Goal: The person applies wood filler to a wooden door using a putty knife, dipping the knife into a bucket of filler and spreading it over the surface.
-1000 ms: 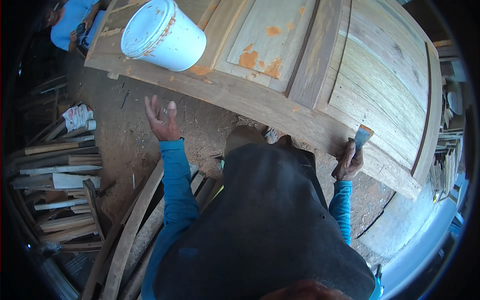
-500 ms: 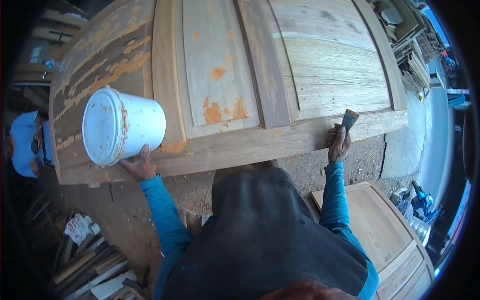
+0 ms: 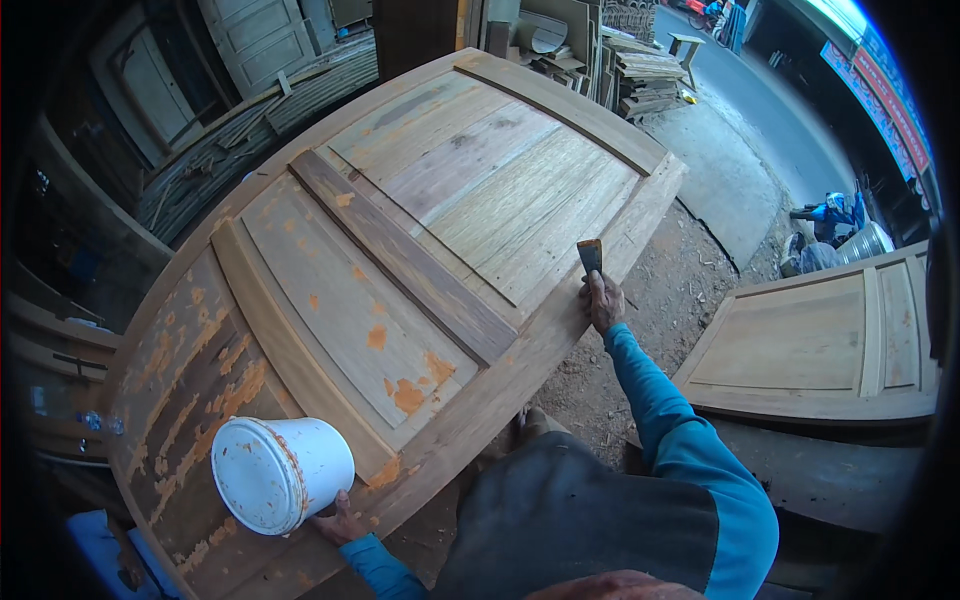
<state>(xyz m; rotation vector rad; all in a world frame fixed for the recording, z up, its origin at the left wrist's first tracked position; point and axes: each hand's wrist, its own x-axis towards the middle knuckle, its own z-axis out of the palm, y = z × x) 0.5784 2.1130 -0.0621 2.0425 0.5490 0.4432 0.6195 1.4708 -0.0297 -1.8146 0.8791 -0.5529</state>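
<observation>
A white bucket (image 3: 310, 467) with a closed lid, smeared orange at its rim, is over the lower left part of a large wooden door (image 3: 480, 240). My left hand (image 3: 341, 521) is closed against the bucket's base, thumb along its side; the other fingers are partly hidden. Whether the door bears the bucket's weight, I cannot tell. In my right hand (image 3: 604, 300) is a putty knife (image 3: 590, 256), its dark blade pointing up and orange-brown along the edge. That hand is over the door's near rail. Orange filler patches (image 3: 408, 396) dot the panels and stiles.
A second panelled door (image 3: 790, 340) lies to the right. Stacked boards (image 3: 650, 75) stand beyond the far end, with a concrete slab (image 3: 725, 190) beside them. Old doors (image 3: 260, 45) lean at the back left. Dirt floor (image 3: 640, 345) strewn with chips separates the two doors.
My view has turned to the right, bringing the road and second door further in. Both hands still hold the bucket and the putty knife, with little shift against the door.
</observation>
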